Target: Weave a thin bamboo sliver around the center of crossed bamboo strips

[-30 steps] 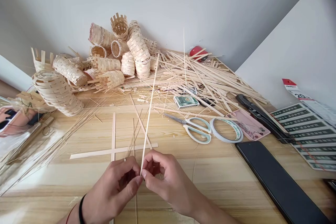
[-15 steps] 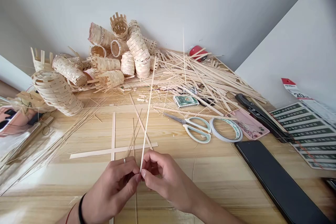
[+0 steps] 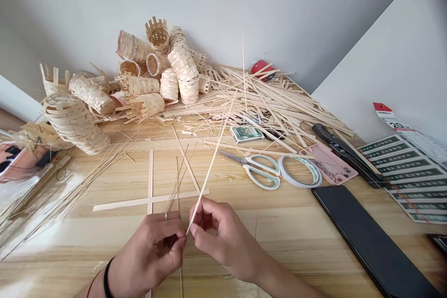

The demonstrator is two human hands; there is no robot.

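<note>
Fingertips (image 3: 193,229) of the right hand (image 3: 225,242) are pressed together, thumb and forefinger pinching the lower end of a thin bamboo splint (image 3: 208,172), which rises tilted up and away across the wooden table (image 3: 286,251) towards the heap behind. The left hand (image 3: 148,253) is curled just beside it, its fingers bent inward and close together; whether they touch the splint, I cannot tell. A ring (image 3: 165,215) sits on 1 left finger, and a black wristband (image 3: 106,279) circles that wrist. Just beyond the hands, 2 flat bamboo strips (image 3: 150,200) lie crossed on the table, with fine splints beside them. Farther back, woven bamboo baskets (image 3: 169,84) pile against the wall, many with unwoven strip ends standing up, next to a large heap of loose bamboo strips (image 3: 279,102). To the right lie white-handled scissors (image 3: 261,172), a roll of double-sided tape (image 3: 300,172), a pink tray (image 3: 330,163), black-handled pliers (image 3: 345,153) and a black smartphone (image 3: 370,242). A bundle of thin splints (image 3: 80,186) lies at the left, and a sheet of green printed labels (image 3: 408,177) lies at the right.
</note>
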